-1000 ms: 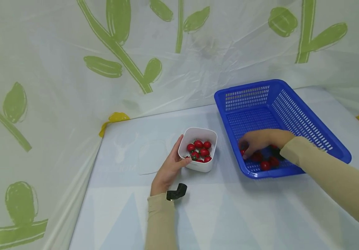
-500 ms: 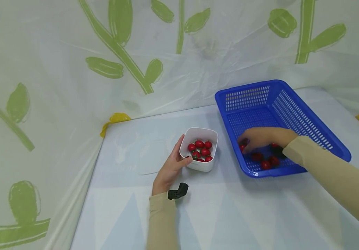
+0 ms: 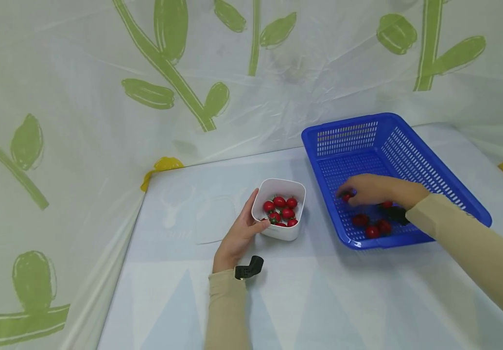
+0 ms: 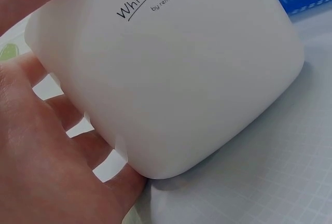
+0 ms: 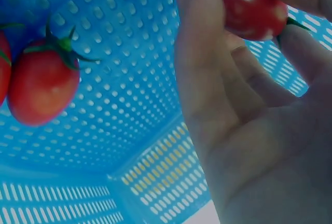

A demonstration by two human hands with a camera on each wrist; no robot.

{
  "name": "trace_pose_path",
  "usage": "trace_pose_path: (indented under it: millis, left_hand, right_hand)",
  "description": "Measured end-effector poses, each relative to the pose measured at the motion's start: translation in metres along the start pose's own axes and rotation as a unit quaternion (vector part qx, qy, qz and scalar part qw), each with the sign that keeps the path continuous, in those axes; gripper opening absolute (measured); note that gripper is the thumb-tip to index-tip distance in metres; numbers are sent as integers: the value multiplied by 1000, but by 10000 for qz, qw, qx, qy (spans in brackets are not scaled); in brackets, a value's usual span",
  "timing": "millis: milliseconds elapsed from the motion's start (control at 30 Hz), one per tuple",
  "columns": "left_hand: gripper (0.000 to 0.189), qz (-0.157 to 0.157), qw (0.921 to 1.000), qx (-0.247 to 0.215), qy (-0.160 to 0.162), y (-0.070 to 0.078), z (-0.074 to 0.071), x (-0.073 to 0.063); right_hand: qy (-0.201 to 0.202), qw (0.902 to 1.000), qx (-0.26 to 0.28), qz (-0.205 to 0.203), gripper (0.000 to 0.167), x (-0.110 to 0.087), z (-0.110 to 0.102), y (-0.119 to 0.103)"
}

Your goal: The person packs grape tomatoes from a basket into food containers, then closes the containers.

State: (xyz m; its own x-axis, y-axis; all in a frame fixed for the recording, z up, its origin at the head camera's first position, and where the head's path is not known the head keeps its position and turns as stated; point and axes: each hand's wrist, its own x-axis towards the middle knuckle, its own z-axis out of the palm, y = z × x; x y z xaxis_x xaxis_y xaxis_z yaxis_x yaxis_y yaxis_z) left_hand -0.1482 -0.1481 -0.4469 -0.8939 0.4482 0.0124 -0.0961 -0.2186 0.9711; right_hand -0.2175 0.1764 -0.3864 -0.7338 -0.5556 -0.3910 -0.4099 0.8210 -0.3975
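Note:
My left hand (image 3: 237,238) grips a white plastic container (image 4: 192,84) from its left side, thumb over the near rim and fingers along the outer wall. Several cherry tomatoes (image 3: 279,201) lie inside the container. Over the blue basket (image 3: 327,197), my right hand (image 3: 367,188) pinches one red cherry tomato (image 5: 251,9) between thumb and fingers, its green stem showing in the right wrist view. Several more tomatoes (image 3: 372,231) lie in the basket's near end, partly hidden under the right wrist; one with a leafy green top (image 5: 44,81) shows at the left of the right wrist view.
A white table (image 3: 286,301) with pale blue triangles carries both containers. Behind it hangs a white curtain (image 3: 80,97) with green leaf prints. The basket's raised slotted walls surround the right hand, and its left rim stands right of the white container.
My right hand has shifted slightly back and right from the basket's left wall, with a tomato now showing in its fingers. The left hand and white container have stayed in place.

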Motion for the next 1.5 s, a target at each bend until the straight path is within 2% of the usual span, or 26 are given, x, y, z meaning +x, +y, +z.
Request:
trace_pose_path:
  millis: [100, 267, 367, 667, 1033, 1300, 1500]
  left_hand:
    - [77, 48, 10000, -42, 28, -6, -3, 2]
    - [77, 93, 9999, -68, 66, -20, -12, 6]
    - [77, 66, 9999, -70, 80, -20, -12, 6]
    - [78, 46, 9999, -82, 49, -7, -6, 2]
    - [78, 31, 9999, 55, 109, 1, 0, 0]
    - [78, 9, 10000, 69, 64, 0, 0, 0]
    - [78, -24, 9999, 116, 49, 0, 0, 1]
  right_hand:
    - [228, 9997, -39, 58, 35, -3, -3, 2]
    - [355, 9990, 251, 129, 35, -12, -10, -1]
    - [547, 9979, 319, 130, 34, -17, -13, -4]
    - [1254, 9918, -4, 260, 25, -25, -13, -10]
    - [2333, 9719, 275, 141, 33, -34, -18, -18]
    - [2584, 9652, 392, 91, 37, -39, -19, -20]
    - [2659, 9609, 748, 183, 41, -40, -20, -26]
